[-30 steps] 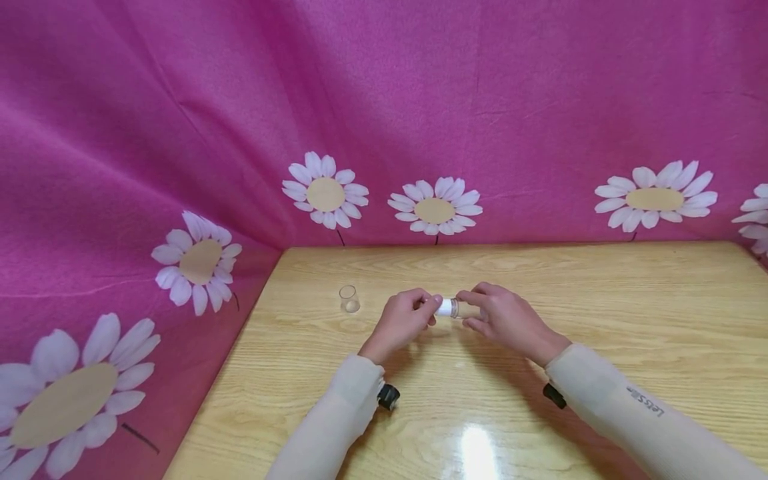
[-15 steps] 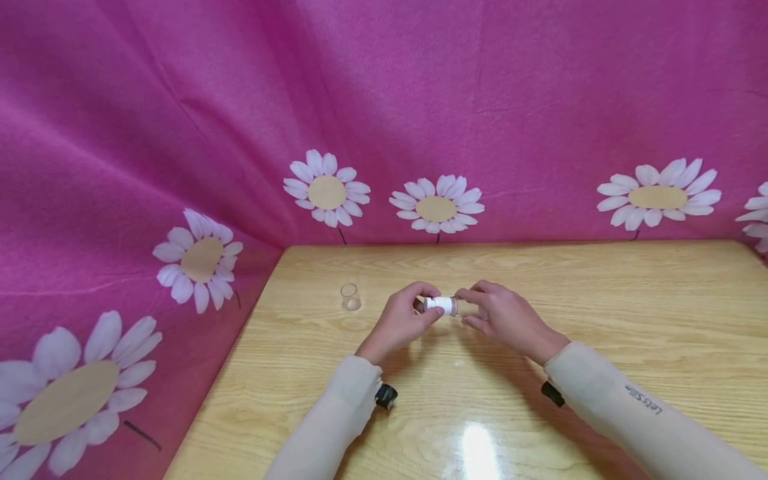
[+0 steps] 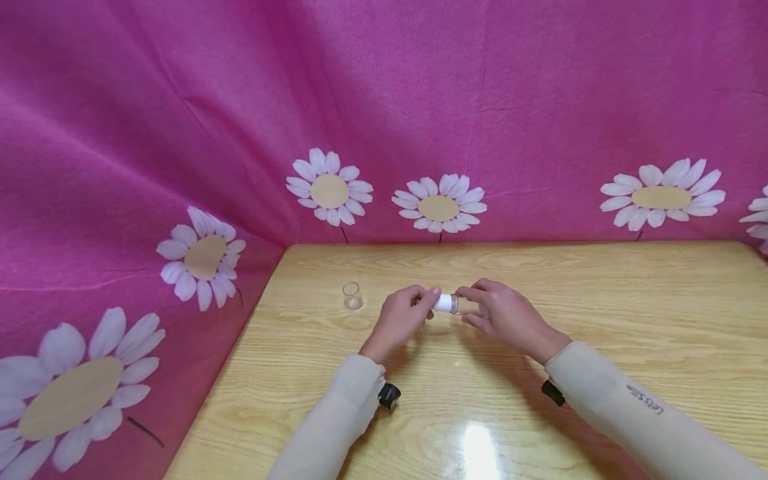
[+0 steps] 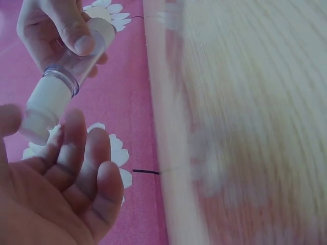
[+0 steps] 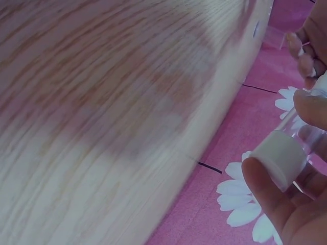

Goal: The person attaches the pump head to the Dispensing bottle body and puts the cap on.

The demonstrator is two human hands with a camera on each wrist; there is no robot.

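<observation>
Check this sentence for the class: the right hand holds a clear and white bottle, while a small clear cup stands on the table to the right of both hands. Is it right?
Not quite: the side is wrong. The small clear cup stands on the table to the left of both hands, as the head view shows.

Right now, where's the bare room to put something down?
There's bare table right of the right hand, and beyond it, up to the pink cloth. It's crowded in the middle, with the left hand and right hand on the bottle; the clear cup sits left of them.
</observation>
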